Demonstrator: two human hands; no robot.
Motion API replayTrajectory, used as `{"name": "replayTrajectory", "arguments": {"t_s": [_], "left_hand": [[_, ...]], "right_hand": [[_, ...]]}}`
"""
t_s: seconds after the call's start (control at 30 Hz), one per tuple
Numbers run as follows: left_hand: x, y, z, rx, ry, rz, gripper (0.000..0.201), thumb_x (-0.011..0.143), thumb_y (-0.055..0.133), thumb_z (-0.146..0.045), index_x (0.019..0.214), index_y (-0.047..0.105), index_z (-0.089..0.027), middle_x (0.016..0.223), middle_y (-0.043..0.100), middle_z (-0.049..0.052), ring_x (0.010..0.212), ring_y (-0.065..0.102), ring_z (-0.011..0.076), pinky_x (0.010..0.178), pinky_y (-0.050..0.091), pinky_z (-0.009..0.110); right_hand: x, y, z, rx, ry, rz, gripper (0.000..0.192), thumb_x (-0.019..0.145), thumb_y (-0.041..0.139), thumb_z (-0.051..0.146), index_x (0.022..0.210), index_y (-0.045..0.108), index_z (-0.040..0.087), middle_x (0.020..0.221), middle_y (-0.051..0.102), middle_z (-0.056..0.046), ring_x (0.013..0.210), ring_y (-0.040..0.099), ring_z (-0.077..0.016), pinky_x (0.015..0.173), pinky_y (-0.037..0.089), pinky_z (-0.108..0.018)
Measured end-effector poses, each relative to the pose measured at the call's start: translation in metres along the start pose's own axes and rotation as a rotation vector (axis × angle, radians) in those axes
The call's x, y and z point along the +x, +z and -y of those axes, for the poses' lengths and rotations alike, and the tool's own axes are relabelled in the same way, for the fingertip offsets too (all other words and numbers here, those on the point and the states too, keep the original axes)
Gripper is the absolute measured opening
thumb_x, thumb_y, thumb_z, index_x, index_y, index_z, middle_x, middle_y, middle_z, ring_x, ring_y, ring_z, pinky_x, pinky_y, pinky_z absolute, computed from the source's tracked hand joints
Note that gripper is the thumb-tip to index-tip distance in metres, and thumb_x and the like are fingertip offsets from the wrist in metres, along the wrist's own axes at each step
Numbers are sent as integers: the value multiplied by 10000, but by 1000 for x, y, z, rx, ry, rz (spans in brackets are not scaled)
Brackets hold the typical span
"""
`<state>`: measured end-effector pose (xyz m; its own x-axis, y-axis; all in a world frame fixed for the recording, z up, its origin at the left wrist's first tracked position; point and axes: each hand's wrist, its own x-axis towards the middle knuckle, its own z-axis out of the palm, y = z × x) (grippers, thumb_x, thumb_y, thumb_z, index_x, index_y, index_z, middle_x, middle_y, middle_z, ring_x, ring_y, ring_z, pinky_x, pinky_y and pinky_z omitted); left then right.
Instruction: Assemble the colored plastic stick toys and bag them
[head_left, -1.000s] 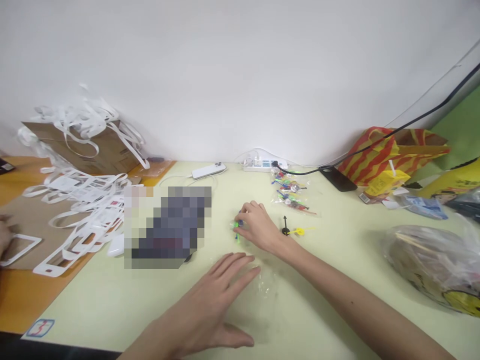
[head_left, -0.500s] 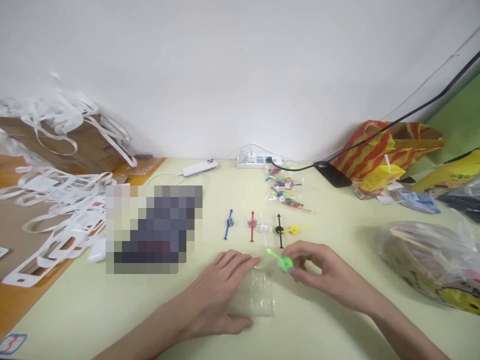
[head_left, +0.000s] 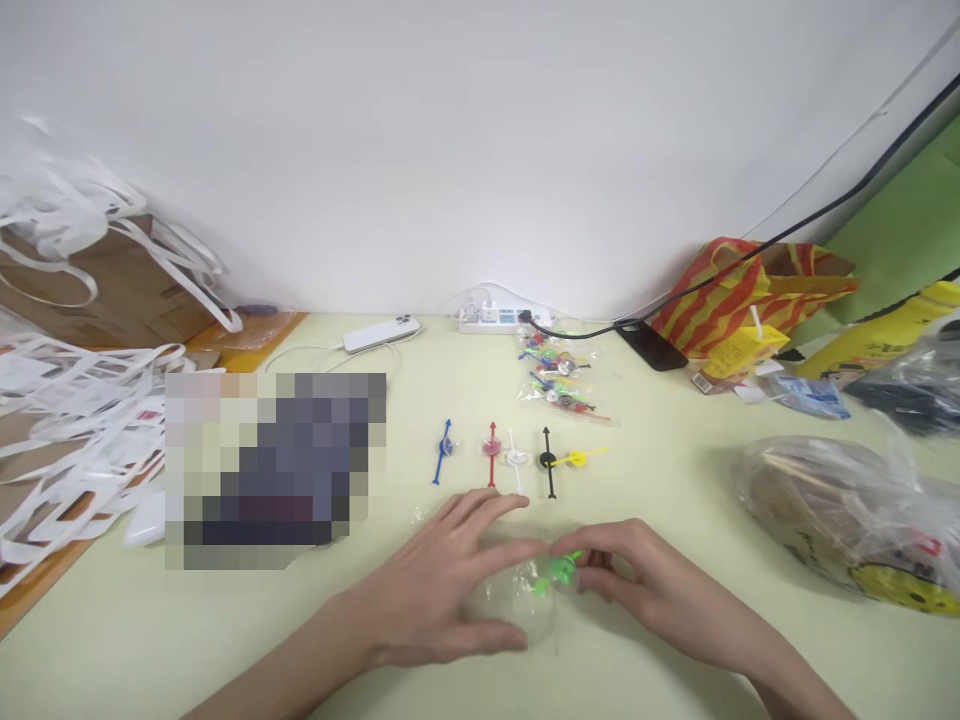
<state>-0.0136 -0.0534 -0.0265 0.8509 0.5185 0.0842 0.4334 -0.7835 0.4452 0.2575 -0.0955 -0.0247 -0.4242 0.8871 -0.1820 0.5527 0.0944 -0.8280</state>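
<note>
Spinner (head_left: 564,570) in right hand (head_left: 651,580), 5 spinners (head_left: 548,461) beyond

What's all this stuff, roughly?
Arrow pieces: 5, blue, red, white, black, yellow, centre
Green piece: 1, green, front
Clear bag: 1, transparent, front
Filled bags: several, multicoloured, back
Power strip: 1, white, back
Device: 1, white, back
Phone: 1, black, back
Carton: 1, yellow, right
Striped bag: 1, red-yellow, right
Wrapped bundle: 1, mixed, right
Other packaging: several, mixed colours, right
Straps: many, white, left
Box: 1, brown, left
Pixelated patch: 1, dark, left
Cables: several, mixed, back
Table: 1, green, beneath
Wall: 1, white, behind
Left hand: 1, bare, over clear bag
Right hand: 1, bare, holding green piece
</note>
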Motion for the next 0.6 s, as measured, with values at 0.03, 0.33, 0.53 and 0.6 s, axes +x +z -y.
{"name": "replayTrajectory", "arguments": {"t_s": [0.03, 0.33, 0.53, 0.6], "left_hand": [[1, -1, 0, 20, 7, -17, 552, 896, 656, -537, 1395, 542, -329, 1456, 468, 114, 1306, 440, 347, 1034, 433, 513], [22, 11, -4, 169, 262, -26, 301, 995, 533, -483, 930, 686, -233, 602, 604, -22, 575, 523, 159, 628, 337, 329], [29, 23, -3, 210, 308, -133, 530, 954, 537, -538, 555, 503, -190, 427, 501, -28, 409, 428, 130, 513, 281, 336], [27, 24, -2, 204, 332, -183, 545, 982, 503, -493, 530, 487, -188, 428, 496, -20, 410, 434, 129, 484, 271, 331]], "right_hand": [[2, 1, 0, 10, 7, 6, 274, 984, 542, 329, 1178, 735, 319, 1026, 755, -15, 881, 671, -201, 767, 538, -288], [-8, 7, -7, 69, 125, -22, 194, 1024, 449, 381, 1036, 594, 254, 884, 678, 1, 825, 625, -173, 761, 487, -269], [-12, 12, -22, -97, 95, -94, 182, 998, 448, 299, 921, 599, 234, 840, 669, -10, 748, 615, -177, 677, 462, -270], [-14, 11, -26, -94, 61, -106, 184, 983, 451, 265, 994, 634, 242, 940, 703, -30, 843, 656, -195, 750, 500, -290]]}}
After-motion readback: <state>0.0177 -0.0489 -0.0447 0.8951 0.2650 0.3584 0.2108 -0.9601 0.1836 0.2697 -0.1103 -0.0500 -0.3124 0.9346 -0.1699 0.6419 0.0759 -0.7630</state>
